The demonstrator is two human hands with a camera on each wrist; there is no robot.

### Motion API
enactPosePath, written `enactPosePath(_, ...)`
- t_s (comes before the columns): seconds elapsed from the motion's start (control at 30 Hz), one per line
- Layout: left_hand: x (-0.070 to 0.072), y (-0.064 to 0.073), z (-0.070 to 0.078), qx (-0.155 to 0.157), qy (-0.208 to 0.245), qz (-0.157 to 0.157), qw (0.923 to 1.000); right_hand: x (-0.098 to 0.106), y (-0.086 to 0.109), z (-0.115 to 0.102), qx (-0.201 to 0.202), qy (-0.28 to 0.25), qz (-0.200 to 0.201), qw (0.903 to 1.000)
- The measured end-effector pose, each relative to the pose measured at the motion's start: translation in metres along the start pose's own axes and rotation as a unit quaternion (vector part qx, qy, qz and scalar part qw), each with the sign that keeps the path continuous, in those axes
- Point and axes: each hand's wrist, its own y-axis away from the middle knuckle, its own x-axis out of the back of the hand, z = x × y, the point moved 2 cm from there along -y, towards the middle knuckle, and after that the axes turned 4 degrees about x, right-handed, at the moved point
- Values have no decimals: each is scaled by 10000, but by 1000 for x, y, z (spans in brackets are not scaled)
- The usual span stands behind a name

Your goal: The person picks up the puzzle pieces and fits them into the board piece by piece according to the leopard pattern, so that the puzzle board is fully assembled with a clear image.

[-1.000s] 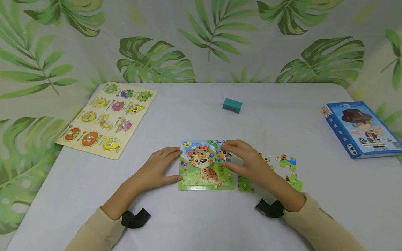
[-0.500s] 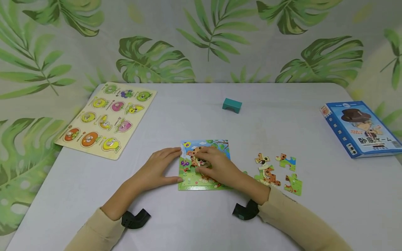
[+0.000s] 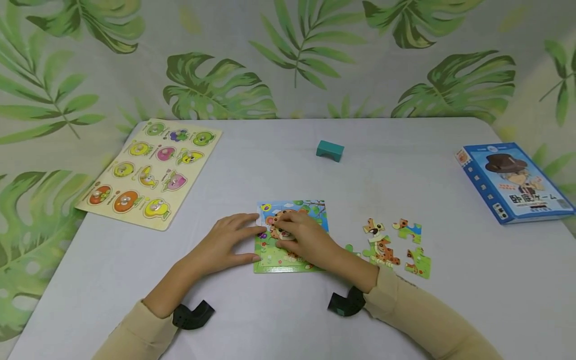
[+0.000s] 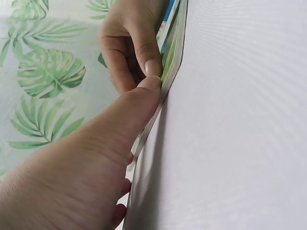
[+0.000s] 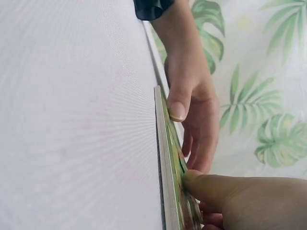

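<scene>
A small jigsaw puzzle board [image 3: 265, 262] with a spotted leopard cub in a green meadow lies on the white table. My left hand [image 3: 229, 242] rests along its left edge, thumb near the lower corner and fingers reaching onto the upper part. Over the cub's face, my right hand [image 3: 310, 240] pinches a puzzle piece against the board, with most of the piece hidden under the fingers. In the right wrist view, the right thumb [image 5: 211, 189] sits low over the board's surface. The left thumb [image 4: 148, 84] touches the board's rim in the left wrist view.
Several loose puzzle pieces [image 3: 418, 262] lie right of the board, some partly behind my right forearm. A fruit peg board [image 3: 150, 167] is at the left. A teal block [image 3: 330, 150] stands at the back, and a blue box [image 3: 515, 182] lies at the right.
My right hand has moved left from the board's right side to the cub's face, bringing the puzzle piece with it. A left finger has shifted slightly onto the board.
</scene>
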Motion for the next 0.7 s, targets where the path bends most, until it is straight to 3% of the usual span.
enactPosePath(0.33, 2, 0, 2, 13, 83, -7, 10000, 0, -1, 1, -65, -190, 120, 9997)
enactPosePath(0.57, 3, 1, 3, 20, 119, -74, 9999, 2, 1, 9, -594, -676, 92, 9959)
enactPosePath(0.7, 3, 1, 4, 33, 125, -127, 9998, 1, 1, 11, -662, -679, 51, 9955)
